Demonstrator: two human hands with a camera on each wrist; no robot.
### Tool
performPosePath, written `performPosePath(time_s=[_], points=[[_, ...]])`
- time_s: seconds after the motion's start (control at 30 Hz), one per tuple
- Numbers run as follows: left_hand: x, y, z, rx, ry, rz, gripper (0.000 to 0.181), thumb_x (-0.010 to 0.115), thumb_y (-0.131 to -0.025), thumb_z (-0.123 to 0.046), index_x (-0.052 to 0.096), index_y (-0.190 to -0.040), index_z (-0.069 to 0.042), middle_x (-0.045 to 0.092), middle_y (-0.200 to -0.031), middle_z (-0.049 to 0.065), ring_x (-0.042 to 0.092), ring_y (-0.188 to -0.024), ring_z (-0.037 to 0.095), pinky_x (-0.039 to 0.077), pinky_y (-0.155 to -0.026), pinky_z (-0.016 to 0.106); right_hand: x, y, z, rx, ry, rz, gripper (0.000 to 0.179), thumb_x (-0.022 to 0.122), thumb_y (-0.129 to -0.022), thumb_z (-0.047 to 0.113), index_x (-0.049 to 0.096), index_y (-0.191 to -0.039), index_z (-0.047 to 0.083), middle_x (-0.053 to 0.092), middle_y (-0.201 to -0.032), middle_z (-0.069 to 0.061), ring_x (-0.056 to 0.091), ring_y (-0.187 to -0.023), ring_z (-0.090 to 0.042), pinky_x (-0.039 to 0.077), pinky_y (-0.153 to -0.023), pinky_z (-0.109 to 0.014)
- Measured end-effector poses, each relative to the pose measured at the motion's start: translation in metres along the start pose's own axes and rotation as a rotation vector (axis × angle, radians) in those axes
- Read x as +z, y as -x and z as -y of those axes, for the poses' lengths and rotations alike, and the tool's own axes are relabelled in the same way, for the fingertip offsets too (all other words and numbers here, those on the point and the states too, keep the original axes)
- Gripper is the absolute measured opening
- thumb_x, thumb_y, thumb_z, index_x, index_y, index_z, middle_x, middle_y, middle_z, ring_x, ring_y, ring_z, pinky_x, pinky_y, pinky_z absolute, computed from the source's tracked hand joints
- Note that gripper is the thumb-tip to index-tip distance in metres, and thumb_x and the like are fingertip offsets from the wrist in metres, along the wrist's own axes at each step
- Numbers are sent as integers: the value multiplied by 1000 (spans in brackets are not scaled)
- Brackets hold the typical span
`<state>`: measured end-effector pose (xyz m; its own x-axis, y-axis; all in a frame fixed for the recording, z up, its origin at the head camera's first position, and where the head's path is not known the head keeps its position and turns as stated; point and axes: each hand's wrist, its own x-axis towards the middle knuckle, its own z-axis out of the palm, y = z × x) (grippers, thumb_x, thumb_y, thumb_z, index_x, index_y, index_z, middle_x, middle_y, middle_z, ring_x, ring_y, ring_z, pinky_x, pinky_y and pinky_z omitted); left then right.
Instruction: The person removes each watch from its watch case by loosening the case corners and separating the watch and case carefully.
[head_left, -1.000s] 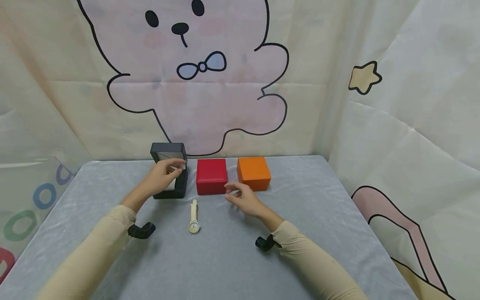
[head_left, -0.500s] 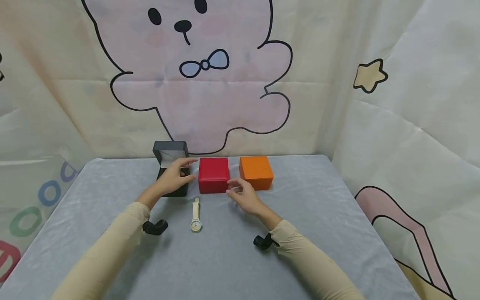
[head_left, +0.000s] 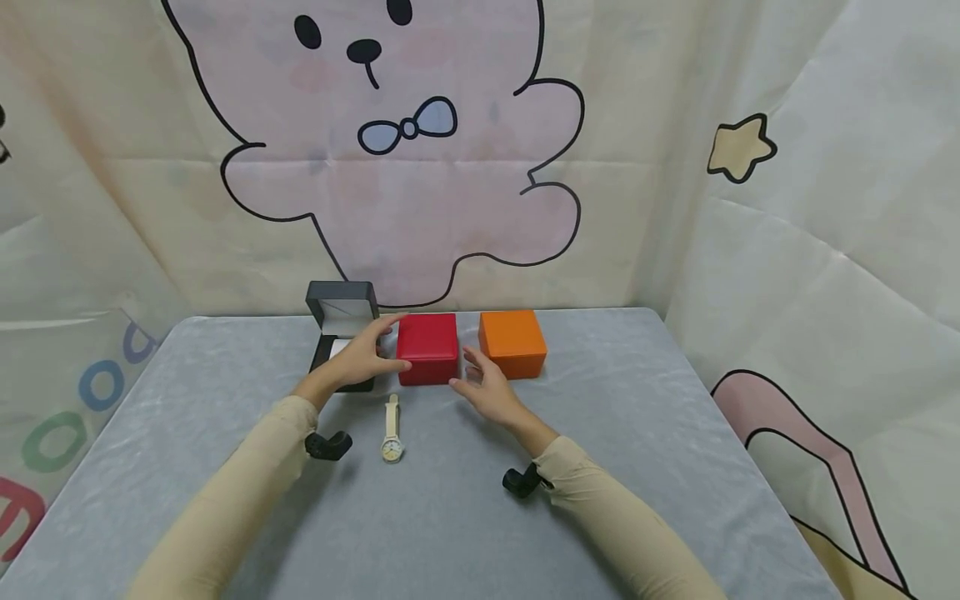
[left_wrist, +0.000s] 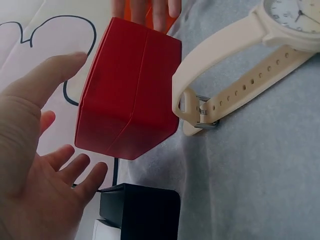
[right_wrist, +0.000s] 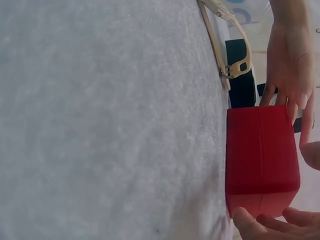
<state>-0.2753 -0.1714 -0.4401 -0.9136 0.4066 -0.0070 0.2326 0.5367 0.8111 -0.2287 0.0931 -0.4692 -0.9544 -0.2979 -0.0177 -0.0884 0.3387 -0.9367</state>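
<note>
A closed red box stands between my two hands on the grey cloth. My left hand is at its left side, thumb at the front and fingers spread towards the back top edge; the left wrist view shows loose fingers. At the right side, my right hand is held with relaxed fingers close to the box; whether they touch it is hard to tell. A cream wristwatch lies in front of the red box, strap pointing away. Behind my left hand, a black watch box stands with its lid up, partly hidden.
To the right of the red box is a closed orange box. The three boxes line up near the back edge of the cloth-covered table. A printed curtain hangs right behind them.
My left hand has moved right, from the open black box to the left side of the red box. My right hand has stayed near the red box, its fingers spreading somewhat.
</note>
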Motion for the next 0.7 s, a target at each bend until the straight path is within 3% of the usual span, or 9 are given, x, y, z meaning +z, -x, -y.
performPosePath(time_s=[0.23, 0.43, 0.57, 0.7], points=[[1, -8, 3, -29, 17, 44, 97, 77, -85, -26, 19, -163, -19, 26, -164, 18, 28, -148, 47, 44, -110, 60, 1, -6, -2, 39, -25, 9, 79, 70, -94, 13, 26, -159, 2, 39, -158, -25, 46, -142, -42, 39, -116, -51], [0, -14, 3, -46, 4, 77, 102, 78, -83, -25, 15, -163, -16, 25, -165, 18, 29, -147, 46, 46, -109, 59, 4, -17, -5, 27, -4, 19, 81, 72, -91, 8, 27, -158, -1, 49, -149, -26, 55, -131, -40, 45, -112, -49], [0, -19, 3, -38, -11, 109, 104, 78, -85, -23, 12, -164, -14, 23, -166, 18, 36, -142, 44, 48, -108, 56, 7, -22, -10, -3, -8, 40, 81, 71, -92, 5, 25, -159, 0, 53, -146, -24, 59, -127, -37, 50, -107, -47], [-1, -22, 4, -38, -17, 133, 105, 79, -85, -20, 10, -164, -11, 12, -169, 19, 42, -137, 42, 50, -105, 53, 8, -23, -12, -15, 13, 48, 81, 70, -93, 5, 24, -160, 2, 53, -149, -20, 59, -127, -33, 50, -108, -44]])
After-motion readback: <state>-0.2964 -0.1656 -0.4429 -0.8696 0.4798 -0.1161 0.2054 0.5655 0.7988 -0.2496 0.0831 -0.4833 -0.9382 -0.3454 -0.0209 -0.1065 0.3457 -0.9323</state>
